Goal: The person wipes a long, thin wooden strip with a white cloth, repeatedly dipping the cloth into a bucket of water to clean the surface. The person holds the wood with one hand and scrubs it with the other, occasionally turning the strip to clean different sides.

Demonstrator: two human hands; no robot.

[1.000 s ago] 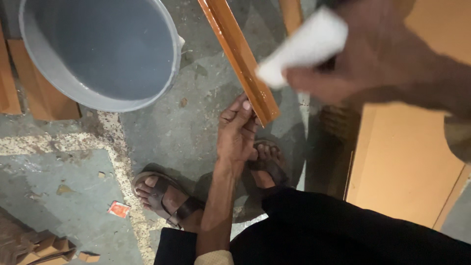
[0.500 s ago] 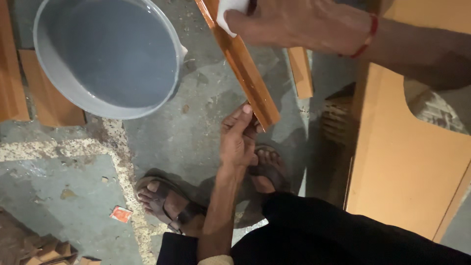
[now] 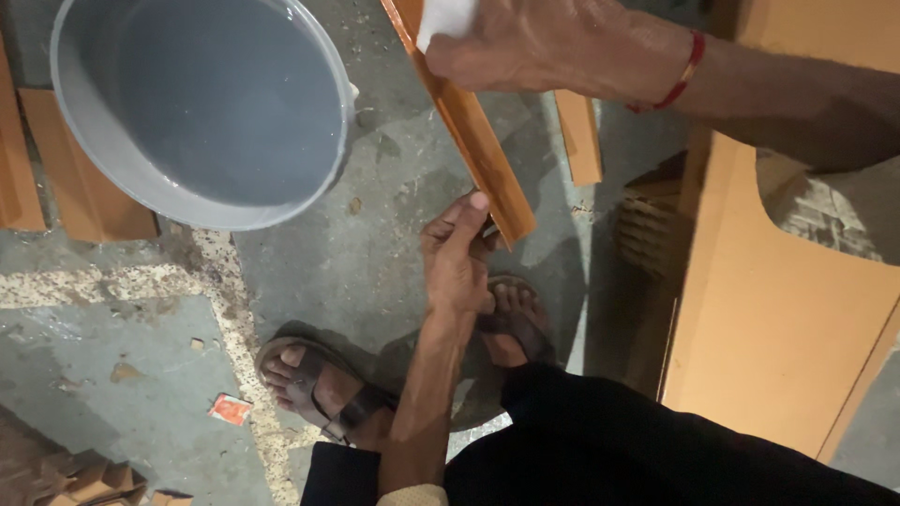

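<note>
My left hand (image 3: 457,253) grips the near end of a long orange wooden strip (image 3: 473,141) that slants up and away over the floor. My right hand (image 3: 553,45), with a red thread around the wrist, presses a white folded piece (image 3: 444,19) onto the strip's far part at the top of the view. Below the strip's near end are my two feet in brown sandals (image 3: 323,389).
A large grey basin (image 3: 122,178) with water stands at the upper left on the rough concrete floor. Orange wooden boards (image 3: 787,309) lean at the right, and more wooden pieces (image 3: 581,136) lie behind. A small red scrap (image 3: 229,409) lies by my foot.
My right hand with the white piece has moved left and up along the strip, from the right side to the strip's far part. My left hand has kept its hold.
</note>
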